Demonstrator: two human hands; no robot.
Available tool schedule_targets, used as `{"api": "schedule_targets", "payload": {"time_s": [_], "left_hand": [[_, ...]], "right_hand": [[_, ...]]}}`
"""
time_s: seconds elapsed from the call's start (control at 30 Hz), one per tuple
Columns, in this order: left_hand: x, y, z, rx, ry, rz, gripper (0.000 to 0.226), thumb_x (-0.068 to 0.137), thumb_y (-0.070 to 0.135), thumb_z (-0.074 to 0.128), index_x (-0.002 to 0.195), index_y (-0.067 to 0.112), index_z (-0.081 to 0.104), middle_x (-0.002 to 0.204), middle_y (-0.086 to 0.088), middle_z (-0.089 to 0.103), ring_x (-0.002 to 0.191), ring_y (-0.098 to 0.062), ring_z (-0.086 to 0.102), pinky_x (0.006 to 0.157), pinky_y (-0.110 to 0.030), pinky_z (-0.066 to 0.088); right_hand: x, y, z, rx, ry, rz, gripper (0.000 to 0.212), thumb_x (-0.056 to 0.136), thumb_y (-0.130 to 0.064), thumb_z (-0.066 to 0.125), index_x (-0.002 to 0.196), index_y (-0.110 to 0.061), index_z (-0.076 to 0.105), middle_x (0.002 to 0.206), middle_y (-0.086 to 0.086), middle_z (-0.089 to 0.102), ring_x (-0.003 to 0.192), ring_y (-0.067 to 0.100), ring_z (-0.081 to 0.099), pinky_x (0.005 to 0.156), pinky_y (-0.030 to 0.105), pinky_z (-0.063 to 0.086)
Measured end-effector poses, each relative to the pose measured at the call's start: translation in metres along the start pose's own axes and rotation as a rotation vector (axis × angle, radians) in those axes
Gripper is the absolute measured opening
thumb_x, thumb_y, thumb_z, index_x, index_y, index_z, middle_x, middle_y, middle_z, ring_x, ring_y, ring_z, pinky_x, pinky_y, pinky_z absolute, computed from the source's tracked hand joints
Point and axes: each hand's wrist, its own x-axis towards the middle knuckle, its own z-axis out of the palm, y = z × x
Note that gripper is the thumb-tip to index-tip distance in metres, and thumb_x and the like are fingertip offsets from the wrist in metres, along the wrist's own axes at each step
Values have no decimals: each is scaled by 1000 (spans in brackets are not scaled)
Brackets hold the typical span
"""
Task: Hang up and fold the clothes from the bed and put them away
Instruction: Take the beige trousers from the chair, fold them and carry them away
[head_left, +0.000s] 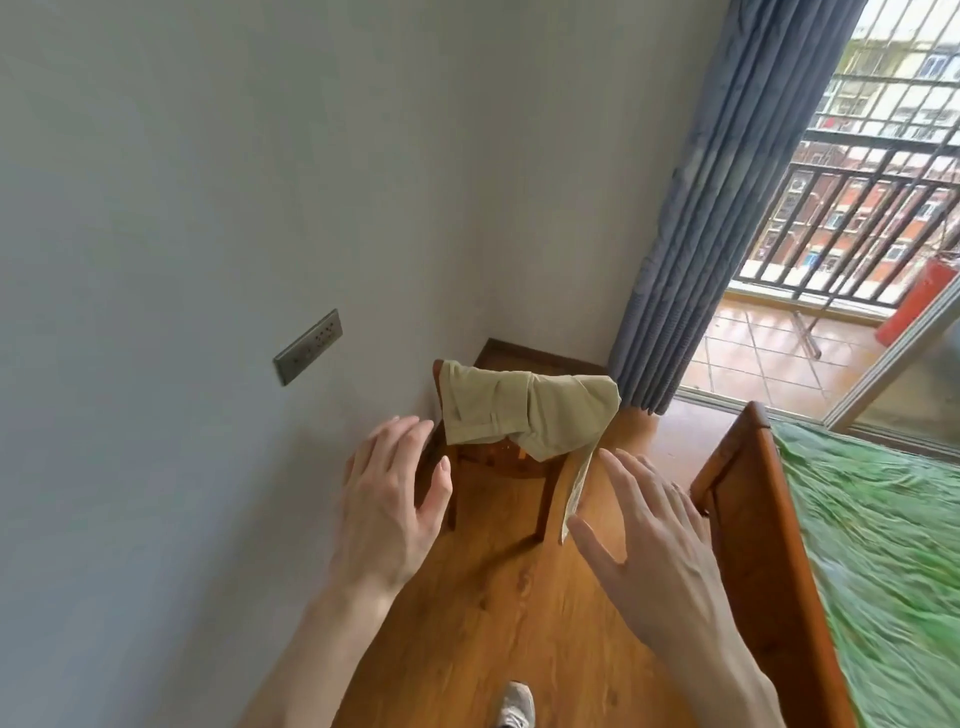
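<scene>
A beige folded garment (524, 410) lies draped over a small wooden stool (545, 499) in the corner by the wall, one strip hanging down its right side. My left hand (389, 499) hovers just left of the stool, fingers spread and holding nothing. My right hand (660, 540) is stretched out to the right of the hanging strip, fingers straight, apart from the cloth. The bed (878, 525) with a green cover stands at the right behind its wooden footboard (769, 540).
A grey wall with a metal socket panel (308, 345) runs along the left. Blue curtains (691, 244) hang beside an open balcony door (810, 332). Wooden floor (467, 623) lies between wall and bed; my shoe (516, 704) shows at the bottom.
</scene>
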Motion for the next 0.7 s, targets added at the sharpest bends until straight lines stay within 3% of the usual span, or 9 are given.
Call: {"api": "schedule_targets", "payload": {"time_s": [0.17,0.3,0.37,0.47,0.6,0.7], "left_hand": [[48,-21,65,10,-69,-56,53,104,49,44,139,14,63,141,-9,64,131,-25,59,107,-37,48],[81,-38,116,-66,-146,-170,55,104,52,42,138,16,63,138,-6,64,128,-20,58,100,-36,55],[94,-51,143,-100,-174,-237,56,103,55,40,138,17,62,137,-4,64,127,-18,57,98,-35,55],[109,-74,187,-116,-195,-273,58,103,57,40,136,16,63,134,-3,65,123,-18,58,98,-34,55],[114,-102,239,-180,-262,-418,64,100,65,37,136,19,63,134,-2,64,122,-17,60,94,-27,49],[122,-121,286,-300,-312,-643,60,100,64,44,140,22,59,142,-2,61,129,-20,58,100,-32,50]], "right_hand": [[67,31,47,36,-122,29,77,97,-70,45,162,-30,33,168,-5,34,158,18,25,126,38,13],[123,53,82,115,-246,66,75,97,-74,38,162,-38,29,168,-8,32,157,16,26,128,42,26],[147,69,103,295,-305,156,77,93,-81,37,160,-45,28,167,-11,33,153,15,32,123,45,36],[178,95,143,528,-338,283,75,92,-83,42,157,-49,28,166,-12,35,149,13,37,114,39,39],[199,127,199,708,-430,484,73,92,-76,52,155,-43,35,163,-9,41,145,14,43,112,40,44],[218,142,250,846,-522,716,82,89,-79,54,156,-34,39,161,-5,44,136,12,47,104,33,46]]}}
